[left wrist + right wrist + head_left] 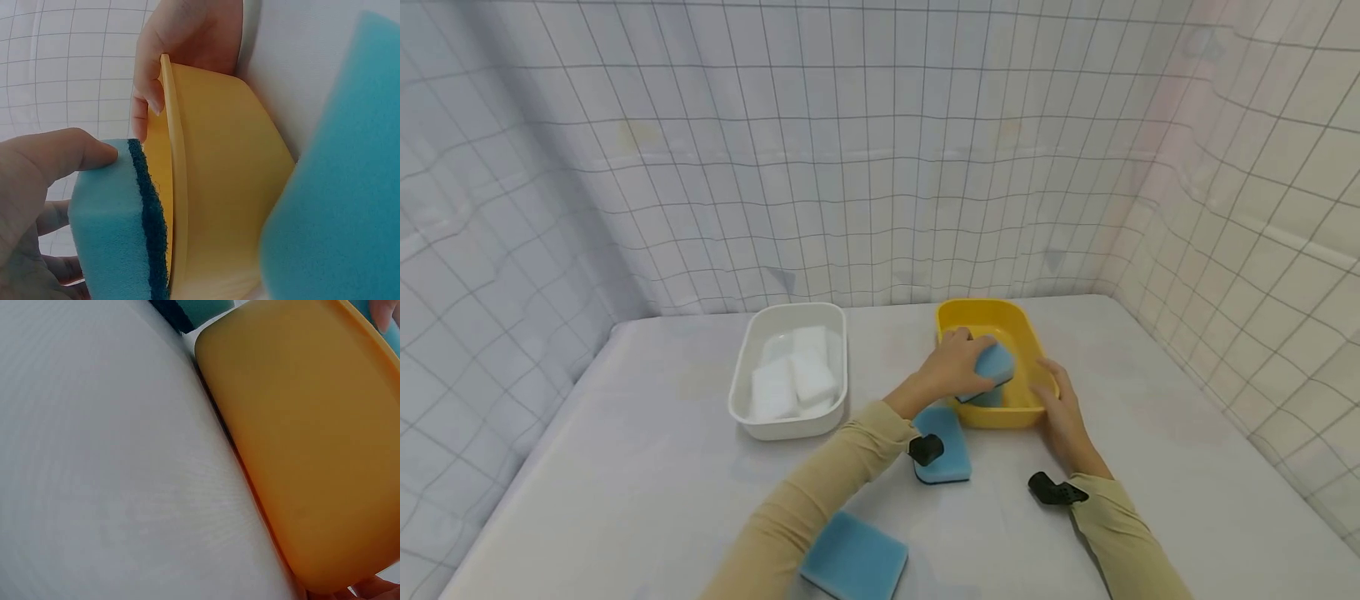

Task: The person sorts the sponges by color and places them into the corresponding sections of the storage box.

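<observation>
My left hand (953, 367) grips a blue sponge (995, 365) with a dark scouring side, over the near left part of a yellow bin (1026, 342). In the left wrist view the thumb presses one face of the held sponge (106, 212), its dark side toward the yellow rim. Another blue piece (988, 398) shows inside the bin beneath it. My right hand (1063, 417) holds the bin's right wall, fingers curled over the rim. In the right wrist view only some fingertips (375, 589) show under the bin's end.
A blue sponge (951, 454) lies just before the yellow bin, partly under my left wrist. Another blue sponge (857, 557) lies near the front edge. At left stands a white bin (737, 392) with several white sponge blocks (811, 379). White gridded curtains (865, 167) surround the table (647, 467).
</observation>
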`<state>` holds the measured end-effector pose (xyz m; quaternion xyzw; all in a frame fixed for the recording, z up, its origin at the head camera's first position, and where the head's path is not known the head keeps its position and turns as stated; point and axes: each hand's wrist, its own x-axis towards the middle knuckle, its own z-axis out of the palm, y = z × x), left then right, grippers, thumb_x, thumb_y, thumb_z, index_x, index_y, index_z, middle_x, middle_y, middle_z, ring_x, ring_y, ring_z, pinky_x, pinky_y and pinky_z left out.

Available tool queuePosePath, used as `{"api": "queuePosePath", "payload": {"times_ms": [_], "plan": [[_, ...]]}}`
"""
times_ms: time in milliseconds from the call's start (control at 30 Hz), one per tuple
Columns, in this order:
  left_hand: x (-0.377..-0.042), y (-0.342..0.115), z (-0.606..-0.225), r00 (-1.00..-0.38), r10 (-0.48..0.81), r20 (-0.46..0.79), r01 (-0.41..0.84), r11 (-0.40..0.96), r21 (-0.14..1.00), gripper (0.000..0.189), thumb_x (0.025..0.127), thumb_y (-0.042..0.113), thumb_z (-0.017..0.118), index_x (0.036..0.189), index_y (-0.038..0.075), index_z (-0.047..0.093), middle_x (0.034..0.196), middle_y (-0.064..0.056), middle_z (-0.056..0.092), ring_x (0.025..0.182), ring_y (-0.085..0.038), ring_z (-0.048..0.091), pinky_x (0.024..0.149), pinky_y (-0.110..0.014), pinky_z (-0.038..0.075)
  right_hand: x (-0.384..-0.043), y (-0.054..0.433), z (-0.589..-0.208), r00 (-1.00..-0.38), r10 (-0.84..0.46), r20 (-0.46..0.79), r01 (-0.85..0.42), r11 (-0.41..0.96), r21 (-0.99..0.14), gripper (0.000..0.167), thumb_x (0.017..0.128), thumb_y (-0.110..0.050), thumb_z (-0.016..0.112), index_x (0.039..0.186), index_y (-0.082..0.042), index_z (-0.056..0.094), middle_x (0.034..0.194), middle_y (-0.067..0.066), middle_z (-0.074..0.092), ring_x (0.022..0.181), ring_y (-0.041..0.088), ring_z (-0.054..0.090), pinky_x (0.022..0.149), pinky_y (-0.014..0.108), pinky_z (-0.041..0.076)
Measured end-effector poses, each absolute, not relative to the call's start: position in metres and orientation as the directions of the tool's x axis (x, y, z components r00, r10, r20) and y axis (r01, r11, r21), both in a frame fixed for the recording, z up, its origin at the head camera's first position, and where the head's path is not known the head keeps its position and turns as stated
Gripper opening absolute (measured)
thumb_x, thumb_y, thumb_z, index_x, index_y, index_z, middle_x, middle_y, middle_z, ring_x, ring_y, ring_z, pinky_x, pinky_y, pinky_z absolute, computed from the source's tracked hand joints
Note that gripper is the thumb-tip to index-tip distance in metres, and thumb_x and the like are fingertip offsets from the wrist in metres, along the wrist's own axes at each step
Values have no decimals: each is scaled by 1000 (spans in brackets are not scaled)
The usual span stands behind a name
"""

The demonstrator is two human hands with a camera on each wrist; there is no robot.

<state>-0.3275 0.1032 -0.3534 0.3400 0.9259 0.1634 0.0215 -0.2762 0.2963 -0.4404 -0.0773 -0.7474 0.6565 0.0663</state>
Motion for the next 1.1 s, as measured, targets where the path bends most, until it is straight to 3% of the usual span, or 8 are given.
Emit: {"api": "queuePosePath", "payload": {"times_ms": [567,733,933,1100], "plan": [[-338,122,-364,-813,575,94,567,744,353,62,86,39,64,141,20,43,134,-12,47,116,-25,44,91,-32,49,-279,297,-444,-976,219,17,14,135,-991,47,98,-12,42,143,-11,29,154,3,17,133,13,23,90,7,31],[-342,124,-365,-839,539,75,525,764,375,61,87,39,62,141,19,41,130,-13,47,114,-25,46,88,-33,49,-278,297,-446,-975,224,5,20,108,-994,48,97,-9,41,143,-11,29,154,2,16,127,10,28,86,7,36],[-350,127,-371,-855,512,88,502,772,390,62,87,41,61,141,16,41,127,-14,48,112,-26,46,89,-33,49,-280,300,-447,-978,209,21,4,120,-993,46,97,-11,41,142,-13,29,150,3,20,109,3,40,82,11,42],[-354,131,-380,-859,499,115,499,765,407,63,86,40,64,139,13,43,128,-14,47,115,-26,44,94,-35,46,-281,302,-447,-976,218,21,9,135,-991,47,96,-9,41,142,-11,30,151,5,20,115,9,36,82,9,40]]}}
